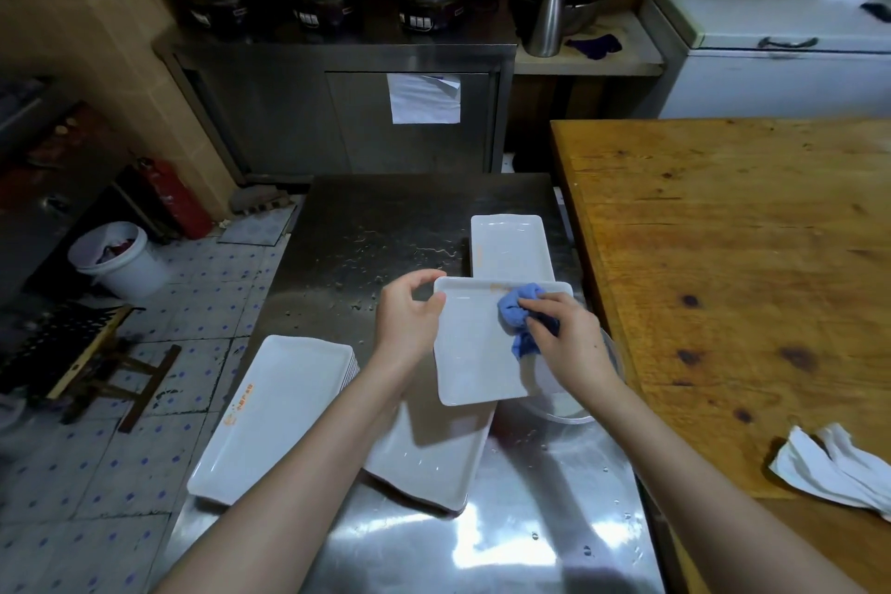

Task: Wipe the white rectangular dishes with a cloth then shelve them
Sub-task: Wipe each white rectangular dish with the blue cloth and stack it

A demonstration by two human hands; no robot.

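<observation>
We are finding the stainless-steel table top (pixel 376 227) open at its far left and near edge. We are noting a stack of white rectangular dishes (pixel 275 410) blocking the near left, a second stack (pixel 434 453) at centre, a single white dish (pixel 511 246) far right, a brown wooden table (pixel 723 280) alongside.

White rectangular dish (pixel 475 352) held aloft, crumpled blue cloth (pixel 518 318) on its far side, dish stack (pixel 270 415) left, another dish (pixel 511 246) beyond

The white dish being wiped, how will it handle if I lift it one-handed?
Probably stiff: the white dish shows no sag though the left hand grips only one edge. Likely slippery: it is glossy, and water drops dot the steel table. Perhaps breakable; its material is unclear.
</observation>
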